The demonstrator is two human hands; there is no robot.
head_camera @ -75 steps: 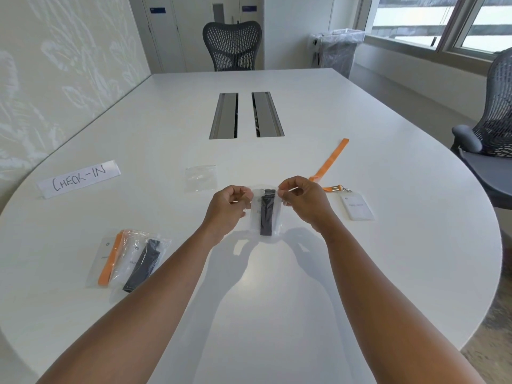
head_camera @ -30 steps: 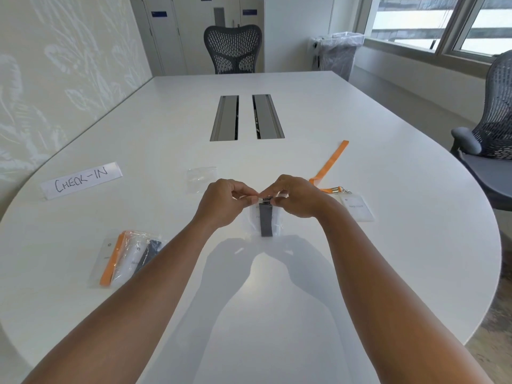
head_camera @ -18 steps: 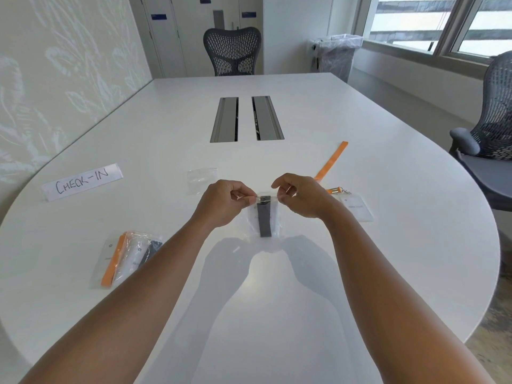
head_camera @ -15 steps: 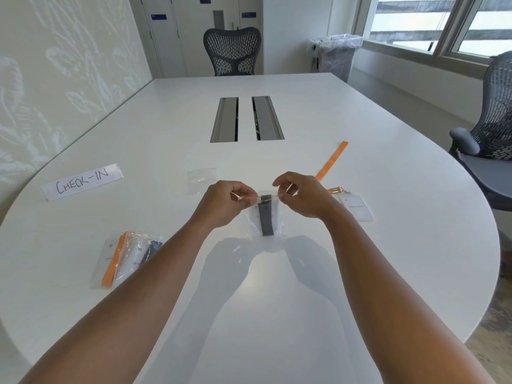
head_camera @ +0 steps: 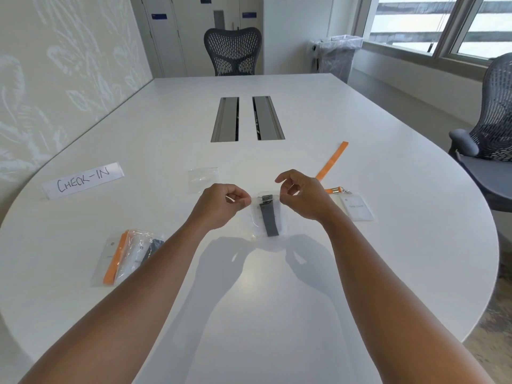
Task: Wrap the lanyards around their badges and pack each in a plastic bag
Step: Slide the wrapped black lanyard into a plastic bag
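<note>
A clear plastic bag [head_camera: 256, 217] hangs just above the table between my hands. Inside it is a badge wrapped in a grey lanyard [head_camera: 268, 217]. My left hand [head_camera: 221, 205] pinches the bag's top left corner. My right hand [head_camera: 303, 194] pinches the top right corner, with its index finger raised. To the right lies a loose orange lanyard [head_camera: 331, 162] clipped to a white badge [head_camera: 357, 207]. An empty clear bag [head_camera: 202, 178] lies beyond my left hand. Two packed bags [head_camera: 127, 256] lie at the left, one with an orange lanyard, one with a dark one.
A paper sign reading CHECK-IN [head_camera: 83, 180] lies at the far left. Two metal cable hatches [head_camera: 246, 119] sit in the middle of the white table [head_camera: 388, 245]. Mesh chairs stand at the far end [head_camera: 232, 51] and at the right [head_camera: 490, 151]. A lined bin [head_camera: 336, 58] stands by the window.
My hands came together at the bag's top edge, then slid apart along it to the corners. The camera view has shifted slightly.
</note>
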